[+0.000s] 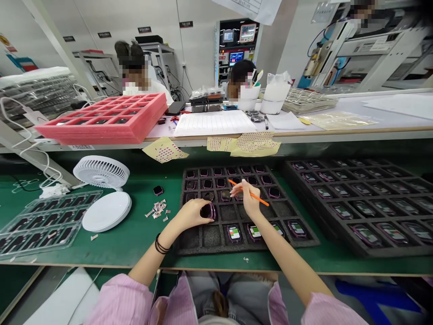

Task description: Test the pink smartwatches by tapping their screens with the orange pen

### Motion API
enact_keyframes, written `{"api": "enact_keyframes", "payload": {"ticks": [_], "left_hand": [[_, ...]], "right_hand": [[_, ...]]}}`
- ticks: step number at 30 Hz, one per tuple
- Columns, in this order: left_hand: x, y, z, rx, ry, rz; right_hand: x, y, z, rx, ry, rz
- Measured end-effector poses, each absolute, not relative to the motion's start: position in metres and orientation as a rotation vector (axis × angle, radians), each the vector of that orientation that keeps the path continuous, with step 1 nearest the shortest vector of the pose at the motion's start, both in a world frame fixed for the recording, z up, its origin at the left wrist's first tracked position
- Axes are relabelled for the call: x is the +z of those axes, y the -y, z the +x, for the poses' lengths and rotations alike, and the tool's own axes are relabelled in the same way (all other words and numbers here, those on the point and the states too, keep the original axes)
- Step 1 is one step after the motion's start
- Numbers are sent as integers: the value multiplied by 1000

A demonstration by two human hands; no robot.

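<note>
My left hand (pixel 193 214) grips a dark watch case (pixel 207 211) with a purple rim, tilted up over the left part of a black foam tray (pixel 211 237). Between the fingers of my right hand (pixel 249 198) is an orange stick (pixel 260 199), slanting above the tray's middle. Dark watch cases fill the tray's back rows. Along its front row, several watches (pixel 234 233) show lit screens, and two compartments at the front left hold nothing. My right forearm partly covers that row.
On the green bench lie a loose watch (pixel 158 190), small scraps (pixel 157 209), a white fan (pixel 107 212) and a clear tray (pixel 34 225). Another foam tray (pixel 324 225) is at right. A shelf (pixel 189 138) holds a red foam tray (pixel 135 133). Two people sit beyond.
</note>
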State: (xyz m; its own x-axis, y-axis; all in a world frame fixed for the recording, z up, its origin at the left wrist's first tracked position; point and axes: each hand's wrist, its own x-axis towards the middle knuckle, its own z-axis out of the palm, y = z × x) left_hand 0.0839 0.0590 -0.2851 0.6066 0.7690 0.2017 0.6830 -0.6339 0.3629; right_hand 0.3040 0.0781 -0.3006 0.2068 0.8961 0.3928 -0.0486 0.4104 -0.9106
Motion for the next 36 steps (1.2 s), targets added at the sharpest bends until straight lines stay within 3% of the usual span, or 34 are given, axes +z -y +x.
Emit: {"api": "enact_keyframes", "payload": {"ticks": [6,12,19,26,30,36], "left_hand": [[-294,-43,54,442,-1386,2686],[-310,-32,29,224,-1414,2800],[-292,-12,97,405,-1144,2765],[-299,-7,160,82,-1156,2802],[-301,-16,163,100,-1081,2744],[-300,-43,154,443,-1000,2265]], "right_hand": [[-273,-43,325,745,1481,-1114],[-291,10,364,323,1736,-1593],[-335,29,368,-26,1892,-1780],[-345,34,355,-229,2029,-1676],[-346,32,353,-162,2072,-1642],[-338,24,353,278,2022,-1586]]}}
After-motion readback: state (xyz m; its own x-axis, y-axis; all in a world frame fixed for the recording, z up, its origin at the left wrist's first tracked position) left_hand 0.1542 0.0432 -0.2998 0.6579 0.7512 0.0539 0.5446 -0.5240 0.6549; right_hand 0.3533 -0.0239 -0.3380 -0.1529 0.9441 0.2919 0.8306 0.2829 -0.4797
